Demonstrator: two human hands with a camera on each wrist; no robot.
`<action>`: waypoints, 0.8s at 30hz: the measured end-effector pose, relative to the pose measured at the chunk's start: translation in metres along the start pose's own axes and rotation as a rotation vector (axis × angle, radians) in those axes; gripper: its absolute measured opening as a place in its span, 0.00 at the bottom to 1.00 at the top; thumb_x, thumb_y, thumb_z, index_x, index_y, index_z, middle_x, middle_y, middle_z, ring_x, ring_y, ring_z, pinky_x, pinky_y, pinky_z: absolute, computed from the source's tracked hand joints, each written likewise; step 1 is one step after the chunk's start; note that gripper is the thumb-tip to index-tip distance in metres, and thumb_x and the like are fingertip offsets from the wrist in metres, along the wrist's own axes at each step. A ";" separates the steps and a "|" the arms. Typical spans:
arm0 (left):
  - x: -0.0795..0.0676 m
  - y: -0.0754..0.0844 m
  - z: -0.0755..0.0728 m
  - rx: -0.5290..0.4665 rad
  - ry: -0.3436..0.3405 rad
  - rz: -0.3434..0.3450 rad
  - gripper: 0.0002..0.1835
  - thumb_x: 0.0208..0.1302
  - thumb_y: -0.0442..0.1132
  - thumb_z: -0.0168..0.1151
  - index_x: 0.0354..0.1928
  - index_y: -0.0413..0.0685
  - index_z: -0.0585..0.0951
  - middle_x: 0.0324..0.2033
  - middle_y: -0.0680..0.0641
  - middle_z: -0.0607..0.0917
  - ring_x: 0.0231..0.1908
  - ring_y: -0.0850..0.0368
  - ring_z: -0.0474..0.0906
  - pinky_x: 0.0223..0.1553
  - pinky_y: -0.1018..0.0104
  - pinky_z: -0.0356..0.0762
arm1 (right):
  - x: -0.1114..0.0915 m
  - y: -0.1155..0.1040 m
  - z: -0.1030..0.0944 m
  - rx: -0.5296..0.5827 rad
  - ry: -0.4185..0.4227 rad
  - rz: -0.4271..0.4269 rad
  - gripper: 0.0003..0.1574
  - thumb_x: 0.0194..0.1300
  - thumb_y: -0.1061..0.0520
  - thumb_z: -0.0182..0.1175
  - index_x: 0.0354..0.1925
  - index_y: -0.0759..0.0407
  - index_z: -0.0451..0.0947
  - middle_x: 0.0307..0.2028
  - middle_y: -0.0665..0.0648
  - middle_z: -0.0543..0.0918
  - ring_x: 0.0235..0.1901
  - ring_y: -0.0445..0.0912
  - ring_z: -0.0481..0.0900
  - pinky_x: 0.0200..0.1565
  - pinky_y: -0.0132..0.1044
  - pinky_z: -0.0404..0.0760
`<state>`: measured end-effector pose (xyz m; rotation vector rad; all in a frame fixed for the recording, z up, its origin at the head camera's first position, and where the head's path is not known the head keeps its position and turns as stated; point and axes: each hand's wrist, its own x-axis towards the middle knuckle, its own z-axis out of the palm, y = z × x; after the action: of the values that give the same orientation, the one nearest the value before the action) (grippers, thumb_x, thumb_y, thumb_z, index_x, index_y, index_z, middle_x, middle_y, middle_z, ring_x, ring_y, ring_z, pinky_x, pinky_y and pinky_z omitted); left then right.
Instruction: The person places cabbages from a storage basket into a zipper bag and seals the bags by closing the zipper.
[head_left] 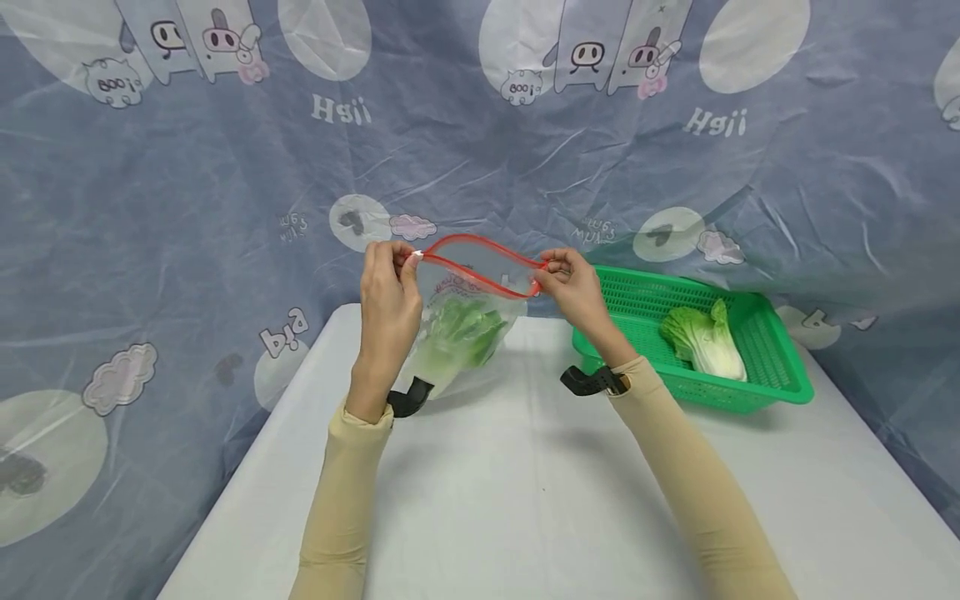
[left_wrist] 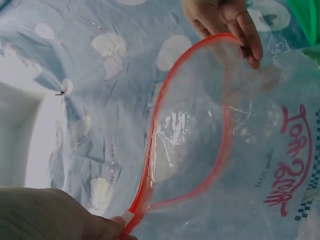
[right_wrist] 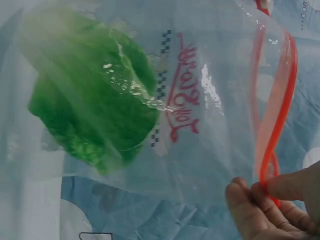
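A clear zip bag [head_left: 495, 310] with a red-orange zip rim hangs between my hands, its mouth spread apart. Inside it lies a leafy green vegetable [head_left: 459, 337], pale at the stem end; the right wrist view shows its green leaves [right_wrist: 100, 95] through the plastic. My left hand [head_left: 390, 304] pinches the rim's left end at a white slider [head_left: 417, 253]. With thumb and fingers, my right hand [head_left: 572, 287] pinches the opposite end of the rim. Red lettering [left_wrist: 292, 160] and a checkered strip are printed on the bag.
A green plastic basket [head_left: 783, 367] stands on the right of the white table [head_left: 495, 500], behind my right forearm. One small cabbage [head_left: 708, 342] with a white stem lies in it. A grey-blue printed cloth [head_left: 450, 150] hangs behind the table.
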<state>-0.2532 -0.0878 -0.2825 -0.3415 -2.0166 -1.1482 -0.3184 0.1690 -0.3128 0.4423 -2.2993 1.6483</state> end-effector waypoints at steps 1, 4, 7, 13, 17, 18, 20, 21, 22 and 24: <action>-0.001 0.002 -0.002 0.013 0.000 0.007 0.10 0.72 0.35 0.51 0.45 0.33 0.74 0.39 0.39 0.72 0.36 0.48 0.71 0.37 0.62 0.71 | 0.002 0.002 0.003 0.024 -0.004 -0.004 0.25 0.68 0.58 0.59 0.60 0.66 0.67 0.42 0.61 0.77 0.35 0.34 0.81 0.42 0.28 0.82; -0.008 0.012 -0.007 0.063 -0.056 0.036 0.07 0.71 0.33 0.53 0.42 0.34 0.74 0.37 0.39 0.74 0.35 0.48 0.72 0.38 0.60 0.72 | 0.004 0.010 0.007 0.070 -0.019 0.003 0.28 0.68 0.61 0.58 0.63 0.65 0.63 0.44 0.66 0.78 0.37 0.40 0.84 0.42 0.29 0.83; -0.018 0.025 -0.010 0.085 -0.206 0.064 0.03 0.68 0.30 0.56 0.37 0.35 0.76 0.34 0.41 0.77 0.33 0.50 0.74 0.36 0.61 0.74 | 0.002 0.019 0.008 0.072 -0.029 0.028 0.30 0.69 0.62 0.57 0.65 0.65 0.59 0.46 0.72 0.79 0.41 0.51 0.85 0.42 0.31 0.83; -0.040 0.054 -0.007 -0.020 -0.613 0.005 0.05 0.65 0.34 0.62 0.31 0.47 0.78 0.26 0.52 0.78 0.27 0.59 0.72 0.29 0.68 0.73 | -0.016 0.041 -0.004 0.018 0.036 0.109 0.25 0.69 0.53 0.59 0.59 0.62 0.66 0.42 0.61 0.81 0.37 0.48 0.86 0.38 0.30 0.83; -0.044 0.057 0.010 -0.077 -0.747 -0.086 0.12 0.66 0.46 0.62 0.25 0.53 0.78 0.20 0.55 0.75 0.23 0.62 0.68 0.26 0.69 0.67 | -0.029 0.050 -0.016 0.006 0.076 0.165 0.22 0.67 0.51 0.60 0.52 0.62 0.70 0.39 0.53 0.79 0.31 0.38 0.83 0.35 0.30 0.82; -0.043 0.055 0.017 -0.078 -0.735 -0.106 0.14 0.66 0.49 0.61 0.24 0.53 0.77 0.19 0.55 0.74 0.21 0.62 0.67 0.24 0.69 0.65 | -0.032 0.051 -0.018 0.001 0.080 0.173 0.21 0.67 0.51 0.61 0.51 0.62 0.70 0.39 0.53 0.78 0.31 0.37 0.82 0.34 0.29 0.82; -0.042 0.048 0.034 -0.065 -0.665 -0.133 0.19 0.65 0.54 0.60 0.22 0.51 0.73 0.17 0.53 0.71 0.19 0.61 0.64 0.22 0.69 0.62 | -0.037 0.054 -0.021 -0.028 0.081 0.183 0.21 0.67 0.50 0.61 0.50 0.61 0.71 0.39 0.52 0.78 0.32 0.37 0.80 0.34 0.28 0.81; -0.041 0.043 0.042 -0.061 -0.618 -0.144 0.20 0.65 0.54 0.60 0.22 0.50 0.72 0.17 0.52 0.70 0.18 0.60 0.63 0.22 0.68 0.60 | -0.040 0.055 -0.022 -0.039 0.077 0.181 0.21 0.67 0.49 0.61 0.50 0.61 0.71 0.39 0.53 0.78 0.33 0.38 0.80 0.34 0.29 0.81; -0.040 0.039 0.049 -0.063 -0.576 -0.159 0.21 0.64 0.54 0.61 0.22 0.49 0.70 0.17 0.52 0.70 0.18 0.60 0.63 0.22 0.68 0.60 | -0.043 0.055 -0.023 -0.048 0.074 0.180 0.20 0.67 0.50 0.61 0.50 0.61 0.72 0.39 0.53 0.78 0.32 0.38 0.80 0.34 0.29 0.81; -0.038 0.032 0.060 -0.076 -0.526 -0.178 0.20 0.63 0.52 0.63 0.25 0.48 0.69 0.19 0.51 0.71 0.18 0.59 0.66 0.23 0.69 0.63 | -0.048 0.056 -0.024 -0.063 0.066 0.170 0.20 0.67 0.50 0.60 0.50 0.61 0.72 0.40 0.54 0.78 0.32 0.37 0.80 0.33 0.30 0.81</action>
<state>-0.2396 -0.0159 -0.3089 -0.5577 -2.5014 -1.3504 -0.2953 0.2132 -0.3725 0.1809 -2.3893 1.6333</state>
